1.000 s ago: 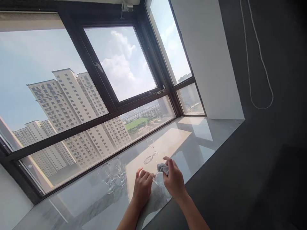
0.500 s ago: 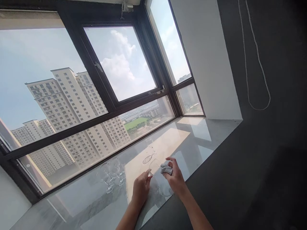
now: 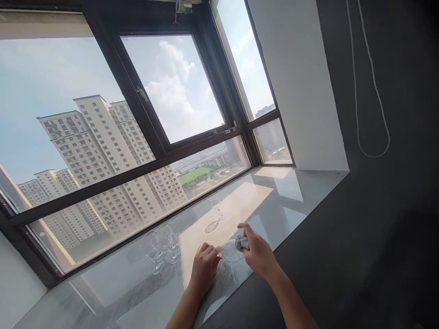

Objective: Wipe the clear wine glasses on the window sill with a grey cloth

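Head view: left hand (image 3: pixel 205 265) is pinching stem end of clear glass (image 3: pixel 230 252), fingers nearly closed. Glass is lying sideways between hands, bowl pointing at right hand (image 3: pixel 256 251). Right hand is curling around gray cloth (image 3: pixel 242 242), one finger lifting off; cloth is touching bowl's mouth, depth inside unclear. Glass cluster (image 3: pixel 159 249) is standing left of left hand, single glass (image 3: pixel 216 204) beyond both hands, on windowsill (image 3: pixel 137 304).

Left hand (image 3: pixel 203 265): bare, slim-fingered, nails too small to make out. Right hand (image 3: pixel 257 253): bare, likewise slim. Left forearm (image 3: pixel 187 304) and right forearm (image 3: pixel 291 294): uncovered down to lower edge of view, slender, smooth in outline, narrowest at wrists, broadening below.
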{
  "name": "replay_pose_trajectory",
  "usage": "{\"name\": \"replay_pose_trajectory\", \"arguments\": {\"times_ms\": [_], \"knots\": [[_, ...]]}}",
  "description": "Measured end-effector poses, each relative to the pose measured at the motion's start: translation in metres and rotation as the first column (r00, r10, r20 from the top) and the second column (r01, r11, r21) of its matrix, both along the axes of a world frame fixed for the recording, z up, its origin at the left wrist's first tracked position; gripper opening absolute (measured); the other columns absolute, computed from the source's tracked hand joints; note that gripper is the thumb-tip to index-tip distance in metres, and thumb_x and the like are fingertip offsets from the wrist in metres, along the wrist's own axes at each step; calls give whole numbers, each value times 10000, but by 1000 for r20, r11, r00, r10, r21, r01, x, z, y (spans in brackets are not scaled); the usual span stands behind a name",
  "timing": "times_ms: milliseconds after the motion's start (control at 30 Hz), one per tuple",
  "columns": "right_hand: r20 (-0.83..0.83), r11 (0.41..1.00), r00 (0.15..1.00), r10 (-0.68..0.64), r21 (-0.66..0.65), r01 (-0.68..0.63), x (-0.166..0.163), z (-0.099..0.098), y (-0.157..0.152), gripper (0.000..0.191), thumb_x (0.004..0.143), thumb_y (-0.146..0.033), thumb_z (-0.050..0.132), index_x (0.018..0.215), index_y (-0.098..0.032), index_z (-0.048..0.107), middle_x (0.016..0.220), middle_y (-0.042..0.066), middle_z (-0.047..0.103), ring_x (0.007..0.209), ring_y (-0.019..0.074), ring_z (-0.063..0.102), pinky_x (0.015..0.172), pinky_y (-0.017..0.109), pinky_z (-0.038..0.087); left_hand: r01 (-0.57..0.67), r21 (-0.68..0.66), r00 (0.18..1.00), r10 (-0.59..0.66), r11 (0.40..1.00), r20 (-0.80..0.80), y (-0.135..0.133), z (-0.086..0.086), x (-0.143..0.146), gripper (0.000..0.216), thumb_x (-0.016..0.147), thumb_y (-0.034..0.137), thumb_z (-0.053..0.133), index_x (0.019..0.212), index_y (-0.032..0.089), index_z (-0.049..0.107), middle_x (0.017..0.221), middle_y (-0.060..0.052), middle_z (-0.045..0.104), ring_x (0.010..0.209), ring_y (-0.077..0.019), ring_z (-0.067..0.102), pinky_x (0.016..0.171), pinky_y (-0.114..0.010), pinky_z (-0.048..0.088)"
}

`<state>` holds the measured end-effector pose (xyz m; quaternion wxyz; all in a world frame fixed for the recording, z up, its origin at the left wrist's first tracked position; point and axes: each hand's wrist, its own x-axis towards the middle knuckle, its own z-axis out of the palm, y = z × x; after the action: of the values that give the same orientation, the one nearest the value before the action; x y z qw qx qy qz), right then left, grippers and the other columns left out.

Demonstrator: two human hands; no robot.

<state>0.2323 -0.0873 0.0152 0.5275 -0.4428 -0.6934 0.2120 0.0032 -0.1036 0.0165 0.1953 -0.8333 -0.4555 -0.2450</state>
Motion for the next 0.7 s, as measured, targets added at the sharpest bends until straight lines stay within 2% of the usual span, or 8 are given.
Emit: {"name": "replay_pose_trajectory", "arguments": {"times_ms": [100, 167, 233, 300, 367, 467, 567, 700], "knots": [[30, 994, 994, 106, 15, -107, 5, 7, -6, 636, 651, -47, 470, 1232, -291, 562, 884, -1, 597, 707, 143, 536, 624, 208, 347, -6, -52, 999, 9, 999, 44, -1, -1, 1, 244, 909, 120, 520, 1057, 232, 678, 806, -39, 678, 792, -198, 565, 690, -313, 471], [-31, 977, 977, 213, 5, -213, 5, 11, -10, 624, 665, -58, 479, 1242, -278, 565, 837, -14, 572, 669, 128, 497, 607, 207, 335, 17, -98, 997, -9, 995, 76, -1, -1, 3, 217, 928, 137, 491, 983, 221, 683, 787, -41, 664, 793, -196, 554, 697, -315, 463], [-184, 946, 930, 317, -12, -325, 4, 15, -12, 590, 694, -94, 507, 1260, -253, 554, 779, -31, 531, 645, 117, 466, 597, 206, 338, 64, -164, 988, -39, 984, 147, -1, -1, 5, 216, 956, 189, 468, 879, 209, 668, 776, -45, 646, 824, -198, 553, 732, -324, 464], [-407, 911, 837, 365, -30, -412, 1, 19, -13, 571, 721, -160, 554, 1286, -240, 523, 765, -41, 514, 634, 112, 457, 582, 208, 355, 127, -235, 962, -62, 964, 265, 0, -3, 6, 252, 978, 260, 453, 821, 200, 642, 814, -58, 644, 901, -207, 567, 802, -341, 474], [-610, 901, 729, 311, -54, -430, -1, 21, -12, 578, 733, -253, 606, 1300, -243, 493, 810, -32, 544, 634, 115, 472, 556, 211, 374, 187, -302, 921, -60, 935, 384, 5, -7, 7, 296, 992, 314, 422, 818, 196, 630, 887, -75, 655, 960, -211, 582, 866, -359, 480], [-753, 940, 649, 105, -137, -312, -4, 20, -8, 593, 710, -357, 663, 1261, -231, 485, 894, -2, 588, 650, 131, 515, 519, 217, 390, 188, -391, 873, 29, 901, 486, 17, -20, 5, 346, 1005, 334, 335, 906, 192, 634, 976, -96, 665, 918, -195, 615, 860, -365, 502], [-779, 965, 619, -99, -226, -130, -6, 14, -1, 585, 674, -385, 704, 1190, -214, 490, 876, -2, 575, 645, 139, 524, 505, 226, 402, 92, -408, 887, 112, 908, 449, 35, -28, 4, 264, 961, 316, 407, 921, 198, 640, 1058, -105, 671, 983, -208, 624, 886, -370, 503], [-779, 969, 604, -166, -244, -48, -10, 4, 7, 561, 666, -373, 717, 1153, -209, 491, 840, -18, 554, 631, 140, 534, 528, 245, 432, -111, -425, 911, 263, 899, 317, 64, -24, 16, 174, 893, 301, 505, 908, 224, 661, 1115, -83, 679, 1130, -234, 593, 994, -389, 448]]}}
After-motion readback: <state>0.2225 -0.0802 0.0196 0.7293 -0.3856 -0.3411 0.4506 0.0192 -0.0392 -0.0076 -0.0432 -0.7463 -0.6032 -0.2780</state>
